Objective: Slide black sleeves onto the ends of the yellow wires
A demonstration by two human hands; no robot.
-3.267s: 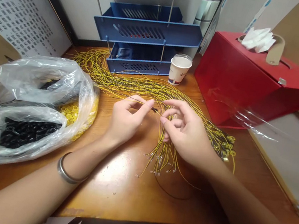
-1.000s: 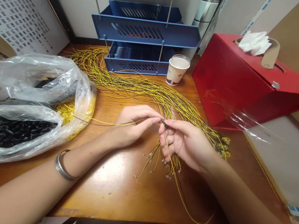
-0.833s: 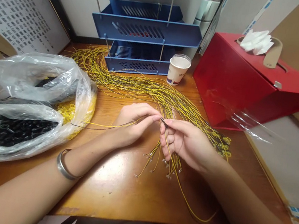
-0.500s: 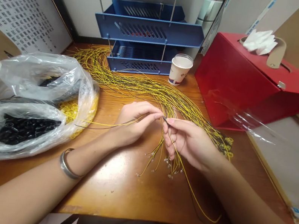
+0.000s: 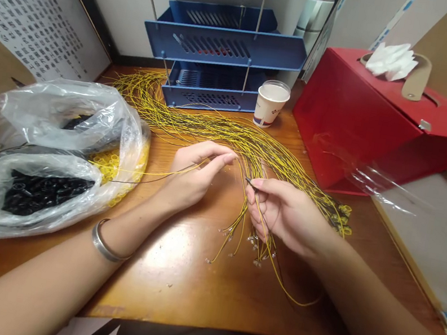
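My left hand [image 5: 195, 171] pinches a thin yellow wire [image 5: 154, 172] that runs left toward the plastic bag. My right hand [image 5: 280, 211] pinches another yellow wire with a small dark tip [image 5: 249, 181] between thumb and forefinger; that wire loops down to the table's front edge. A gap separates the two hands. Behind and under them lies a long bundle of yellow wires [image 5: 229, 131] with metal terminals at the near ends [image 5: 236, 244].
A clear plastic bag [image 5: 37, 153] holds black pieces [image 5: 41, 191] and yellow rings [image 5: 115, 163] at the left. A blue tiered tray [image 5: 222, 47], a paper cup [image 5: 270, 104] and a red box [image 5: 370, 112] with tissues stand at the back.
My hands, fingertips together half a second ago, have drawn apart. The left hand went up and left with its wire; the right keeps the dark-tipped wire.
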